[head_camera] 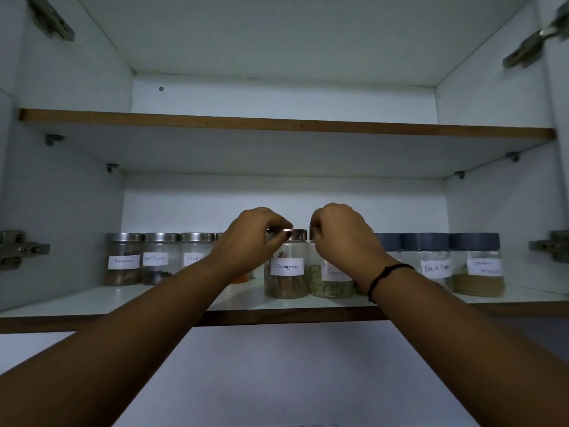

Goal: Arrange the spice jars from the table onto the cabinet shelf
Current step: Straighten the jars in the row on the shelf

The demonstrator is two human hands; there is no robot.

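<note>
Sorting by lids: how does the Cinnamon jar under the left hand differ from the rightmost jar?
The clear silver-lidded Cinnamon jar holds brown sticks, its lid gripped by the left hand; the clear blue-lidded rightmost jar holds tan powder, untouched. Both stand upright with white labels.

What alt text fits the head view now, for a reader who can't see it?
Two hands at the lower cabinet shelf: the left hand grips the Cinnamon jar by its lid, the right hand the green-spice jar beside it. More labelled jars line the shelf either side.
</note>
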